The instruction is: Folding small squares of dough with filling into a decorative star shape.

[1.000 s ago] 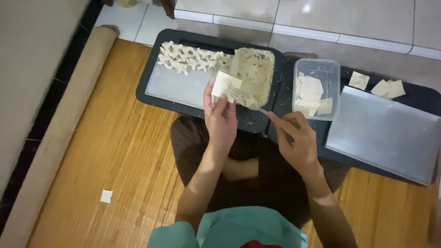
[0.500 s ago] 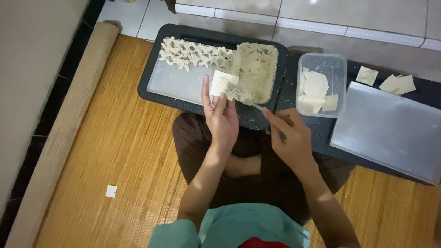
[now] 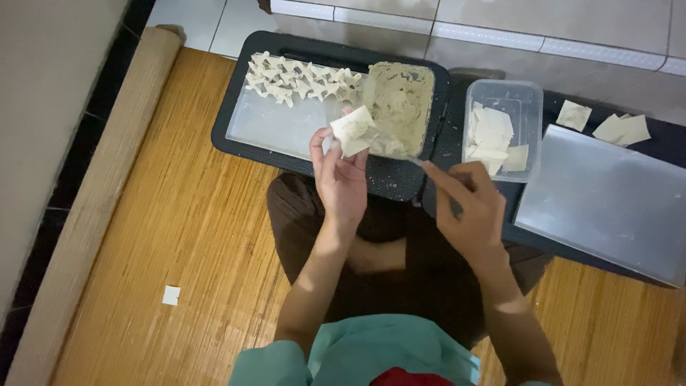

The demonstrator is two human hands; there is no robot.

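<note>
My left hand (image 3: pixel 341 175) holds a square dough wrapper (image 3: pixel 351 130) with a little filling on it, raised over the near edge of a clear tub of pale filling (image 3: pixel 399 104). My right hand (image 3: pixel 468 207) is closed on a thin utensil (image 3: pixel 420 164) whose tip points toward the tub, just right of the wrapper. Several folded dumplings (image 3: pixel 300 78) lie in rows on a pale sheet (image 3: pixel 275 127) in a black tray (image 3: pixel 397 184).
A clear plastic box (image 3: pixel 532 96) of flat wrappers stands right of the filling tub. Farther right a second black tray (image 3: pixel 668 146) carries a pale sheet (image 3: pixel 607 200) and loose wrappers (image 3: pixel 623 129). A wooden mat (image 3: pixel 179 236) covers the floor, with a rolled edge (image 3: pixel 93 207) at left.
My right hand has drawn the utensil back from the filling tub toward my lap. My left hand has tilted the wrapper up slightly.
</note>
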